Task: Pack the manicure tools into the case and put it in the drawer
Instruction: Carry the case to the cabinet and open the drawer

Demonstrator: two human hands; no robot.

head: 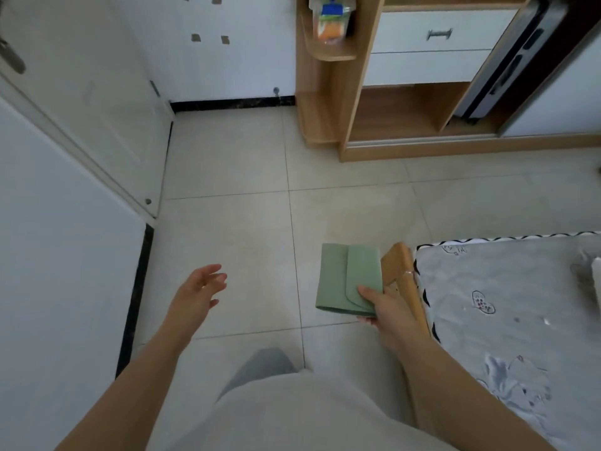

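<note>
Head view: right hand (pixel 383 307), pinching the near right corner of a green case (pixel 344 276), thumb on top of the flap, fingers underneath; left hand (pixel 198 289), holding nothing, fingers loosely spread in the air over the floor tiles (pixel 234 222). Case: flat, folded, flap closed, held level above the floor just beside the wooden corner of a bed (pixel 403 271); looks like soft leatherette, probably light though weighted a little by metal tools inside, likely to sag or tip from a one-corner pinch; a grip across the folded spine or both long edges should hold the flap shut and the contents in. Drawer (pixel 442 30): white front with metal handle, shut, in a wooden cabinet (pixel 364 102) well across the room; a second white drawer below it. Bed: grey printed cover, at right
</note>
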